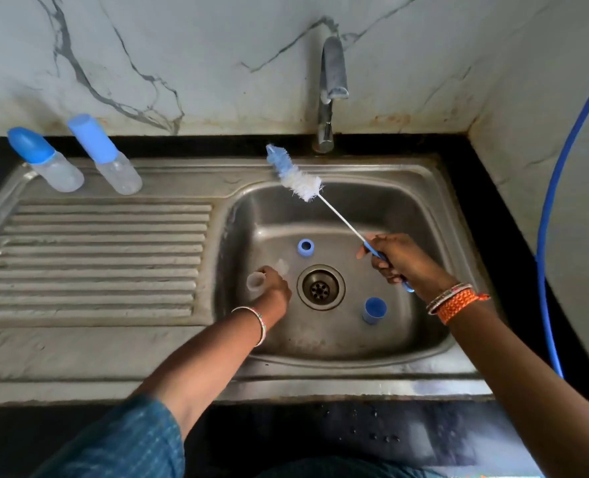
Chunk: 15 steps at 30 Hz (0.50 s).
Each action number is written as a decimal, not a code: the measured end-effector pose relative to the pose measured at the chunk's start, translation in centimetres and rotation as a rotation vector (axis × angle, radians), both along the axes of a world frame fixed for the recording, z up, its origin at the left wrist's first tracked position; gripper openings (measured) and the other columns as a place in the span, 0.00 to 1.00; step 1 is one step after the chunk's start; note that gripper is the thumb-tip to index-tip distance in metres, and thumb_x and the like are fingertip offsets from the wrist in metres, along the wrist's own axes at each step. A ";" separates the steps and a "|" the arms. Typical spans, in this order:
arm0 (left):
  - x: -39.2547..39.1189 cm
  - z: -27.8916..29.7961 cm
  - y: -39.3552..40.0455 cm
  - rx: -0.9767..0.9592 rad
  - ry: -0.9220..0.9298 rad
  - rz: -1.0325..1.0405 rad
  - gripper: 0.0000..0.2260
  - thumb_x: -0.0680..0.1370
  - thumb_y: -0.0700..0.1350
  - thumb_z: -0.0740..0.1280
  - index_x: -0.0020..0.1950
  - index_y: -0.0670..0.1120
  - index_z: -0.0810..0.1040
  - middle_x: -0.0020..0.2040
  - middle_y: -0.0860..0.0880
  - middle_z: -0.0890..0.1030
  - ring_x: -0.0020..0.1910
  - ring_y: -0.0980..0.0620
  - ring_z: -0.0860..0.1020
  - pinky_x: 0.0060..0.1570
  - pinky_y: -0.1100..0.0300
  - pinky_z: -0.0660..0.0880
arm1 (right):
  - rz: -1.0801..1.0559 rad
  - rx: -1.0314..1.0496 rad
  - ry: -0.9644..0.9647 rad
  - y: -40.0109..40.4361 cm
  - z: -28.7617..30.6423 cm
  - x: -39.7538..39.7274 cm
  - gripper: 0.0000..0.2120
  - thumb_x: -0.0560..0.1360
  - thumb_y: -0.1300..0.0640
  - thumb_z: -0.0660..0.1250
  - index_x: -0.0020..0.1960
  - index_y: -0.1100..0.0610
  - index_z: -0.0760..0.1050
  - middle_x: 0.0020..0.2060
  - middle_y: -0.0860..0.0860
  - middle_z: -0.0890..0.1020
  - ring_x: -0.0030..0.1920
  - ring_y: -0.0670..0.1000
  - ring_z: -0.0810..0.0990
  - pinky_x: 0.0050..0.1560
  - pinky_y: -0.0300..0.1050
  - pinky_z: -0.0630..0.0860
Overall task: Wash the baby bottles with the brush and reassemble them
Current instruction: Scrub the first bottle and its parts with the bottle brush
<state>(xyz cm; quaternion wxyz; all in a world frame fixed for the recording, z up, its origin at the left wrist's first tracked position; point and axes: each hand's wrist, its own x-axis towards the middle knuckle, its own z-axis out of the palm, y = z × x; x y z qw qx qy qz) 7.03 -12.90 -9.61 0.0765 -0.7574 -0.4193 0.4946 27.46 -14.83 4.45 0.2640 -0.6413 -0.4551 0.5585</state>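
Bottle in play: the left hand (275,282) curls round a small clear plastic bottle body (255,281), low in the steel sink basin (424,208), mouth facing up. It looks light and stiff, likely slick when wet, so the body seems the safest hold. The right hand (398,258) grips the blue handle of the long white-and-blue bottle brush (294,174), bristles raised towards the tap (331,94).
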 end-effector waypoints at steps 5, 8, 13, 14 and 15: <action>0.4 -3.6 0.0 -0.056 0.119 -0.053 0.15 0.73 0.30 0.63 0.59 0.39 0.76 0.56 0.38 0.78 0.48 0.32 0.77 0.38 0.41 0.72 | -0.002 0.063 -0.061 0.8 -1.5 0.1 0.19 0.82 0.53 0.56 0.39 0.58 0.79 0.20 0.47 0.65 0.20 0.44 0.58 0.21 0.35 0.55; 0.9 -4.2 0.4 -0.077 0.198 0.033 0.18 0.68 0.29 0.66 0.55 0.40 0.79 0.48 0.39 0.80 0.36 0.36 0.77 0.29 0.42 0.72 | -0.007 0.065 -0.046 1.0 -1.9 0.2 0.18 0.82 0.53 0.56 0.40 0.59 0.79 0.21 0.47 0.64 0.21 0.44 0.58 0.22 0.35 0.55; 2.2 -4.0 0.8 -0.101 0.318 0.226 0.20 0.68 0.35 0.65 0.60 0.43 0.76 0.47 0.39 0.78 0.43 0.39 0.77 0.34 0.42 0.74 | -0.006 0.074 -0.068 1.1 -2.1 0.3 0.18 0.82 0.53 0.56 0.42 0.59 0.79 0.22 0.47 0.65 0.21 0.44 0.59 0.23 0.36 0.56; 2.8 -2.6 1.0 -0.069 0.317 0.234 0.18 0.73 0.39 0.64 0.63 0.43 0.74 0.53 0.38 0.77 0.51 0.37 0.76 0.41 0.38 0.73 | 0.000 0.081 -0.069 1.1 -2.2 0.5 0.18 0.82 0.53 0.56 0.41 0.59 0.79 0.21 0.47 0.65 0.21 0.44 0.59 0.23 0.36 0.56; 3.1 -1.9 1.4 -0.066 0.191 0.277 0.18 0.77 0.44 0.62 0.66 0.43 0.72 0.60 0.39 0.75 0.59 0.36 0.72 0.51 0.37 0.71 | 0.009 0.093 -0.068 1.3 -2.2 0.6 0.18 0.82 0.53 0.56 0.41 0.59 0.79 0.21 0.46 0.66 0.21 0.44 0.59 0.22 0.36 0.57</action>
